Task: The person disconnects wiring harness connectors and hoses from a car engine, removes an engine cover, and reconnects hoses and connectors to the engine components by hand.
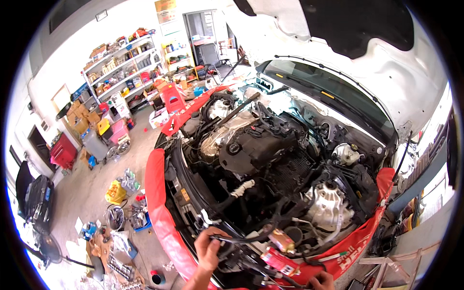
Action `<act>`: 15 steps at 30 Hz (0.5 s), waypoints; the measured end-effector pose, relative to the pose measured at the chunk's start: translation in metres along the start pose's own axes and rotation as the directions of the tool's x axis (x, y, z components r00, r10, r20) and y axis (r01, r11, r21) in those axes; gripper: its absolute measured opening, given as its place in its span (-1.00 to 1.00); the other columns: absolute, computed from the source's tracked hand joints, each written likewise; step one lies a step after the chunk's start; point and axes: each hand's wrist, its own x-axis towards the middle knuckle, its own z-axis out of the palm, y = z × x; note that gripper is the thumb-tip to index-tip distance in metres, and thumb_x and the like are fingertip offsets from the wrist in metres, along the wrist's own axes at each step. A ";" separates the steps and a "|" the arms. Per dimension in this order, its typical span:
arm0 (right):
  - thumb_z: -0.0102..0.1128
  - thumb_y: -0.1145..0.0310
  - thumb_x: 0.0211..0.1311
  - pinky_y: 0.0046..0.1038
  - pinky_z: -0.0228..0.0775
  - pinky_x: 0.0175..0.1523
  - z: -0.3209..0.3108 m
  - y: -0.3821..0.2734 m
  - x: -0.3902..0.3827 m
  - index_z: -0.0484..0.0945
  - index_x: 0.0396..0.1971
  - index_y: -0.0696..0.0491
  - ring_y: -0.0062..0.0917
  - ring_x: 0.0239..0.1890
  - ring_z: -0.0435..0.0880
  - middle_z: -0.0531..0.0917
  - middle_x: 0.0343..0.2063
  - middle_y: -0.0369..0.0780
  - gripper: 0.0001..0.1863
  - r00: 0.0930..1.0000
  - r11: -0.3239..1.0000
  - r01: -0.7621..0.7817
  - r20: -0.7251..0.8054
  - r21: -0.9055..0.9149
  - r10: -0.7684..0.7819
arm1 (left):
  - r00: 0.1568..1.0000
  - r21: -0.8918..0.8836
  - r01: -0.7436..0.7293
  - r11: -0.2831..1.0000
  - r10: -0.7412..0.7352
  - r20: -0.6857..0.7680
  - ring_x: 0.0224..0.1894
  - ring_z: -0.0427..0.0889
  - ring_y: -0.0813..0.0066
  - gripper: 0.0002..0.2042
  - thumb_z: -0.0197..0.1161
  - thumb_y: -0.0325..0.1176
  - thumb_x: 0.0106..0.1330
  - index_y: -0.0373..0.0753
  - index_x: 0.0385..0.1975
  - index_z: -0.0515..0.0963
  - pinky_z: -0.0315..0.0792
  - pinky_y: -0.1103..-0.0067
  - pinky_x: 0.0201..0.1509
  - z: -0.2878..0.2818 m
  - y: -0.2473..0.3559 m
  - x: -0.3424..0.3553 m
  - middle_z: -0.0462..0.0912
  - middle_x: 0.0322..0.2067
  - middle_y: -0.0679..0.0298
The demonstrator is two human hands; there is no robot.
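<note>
My left hand point(209, 249) grips a black hose point(227, 238) at the front of a car's open engine bay. My right hand point(320, 282) is at the lower edge, fingers curled beside a black hose; what they hold is unclear. Between and above my hands lie a red-and-white package point(280, 262) and a small tan-and-pink container point(282, 240). Behind them are a black engine cover point(251, 147), a white-wrapped hose section point(241, 188) and a silver strut tower point(328, 208). Red protective covers point(158, 193) drape over the bodywork.
The white hood point(367, 72) is raised above the windshield. Shelves of supplies point(121, 72) line the back wall. Bags point(116, 192), parts and tools lie on the floor at left, near a dark car point(36, 198). A wooden frame point(391, 263) stands at lower right.
</note>
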 end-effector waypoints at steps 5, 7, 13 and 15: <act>0.23 0.31 0.29 -0.54 0.38 -0.44 0.055 0.004 -0.033 0.56 -0.45 0.20 -0.58 -0.64 0.52 0.61 -0.62 -0.22 -0.75 0.990 0.874 -0.077 -0.138 -0.479 0.012 | 0.981 -0.266 0.191 0.945 -0.176 0.080 -0.22 0.58 0.40 -0.72 0.12 -0.33 0.33 -0.48 -0.19 0.46 0.43 0.54 -0.09 -0.042 -0.029 0.020 0.60 -0.29 0.09; 0.27 0.29 0.24 -0.48 0.41 -0.33 0.094 -0.053 -0.026 0.56 -0.54 0.21 -0.51 -0.60 0.52 0.56 -0.66 -0.21 -0.71 0.979 0.758 -0.068 -0.190 -0.648 -0.074 | 0.981 -0.308 0.196 0.931 -0.186 0.063 -0.22 0.62 0.32 -0.68 0.17 -0.26 0.34 -0.47 -0.19 0.45 0.46 0.50 -0.06 -0.056 -0.031 0.025 0.62 -0.33 0.07; 0.27 0.25 0.20 -0.18 0.31 0.05 0.148 -0.106 -0.002 0.57 -0.56 0.17 -0.31 -0.56 0.48 0.50 -0.71 -0.15 -0.71 0.934 0.673 -0.248 -0.355 -0.696 -0.023 | 0.956 -0.370 0.291 0.882 -0.284 0.075 -0.24 0.54 0.48 -0.74 0.17 -0.28 0.34 -0.35 -0.14 0.47 0.41 0.58 -0.15 -0.090 -0.059 0.057 0.61 -0.21 0.15; 0.25 0.25 0.21 -0.23 0.35 -0.02 0.157 -0.099 0.005 0.59 -0.54 0.17 -0.35 -0.58 0.48 0.51 -0.71 -0.17 -0.72 0.935 0.685 -0.219 -0.351 -0.695 -0.057 | 0.959 -0.314 0.285 0.906 -0.267 0.099 -0.24 0.55 0.45 -0.74 0.19 -0.27 0.34 -0.35 -0.15 0.48 0.41 0.57 -0.14 -0.096 -0.063 0.076 0.59 -0.22 0.15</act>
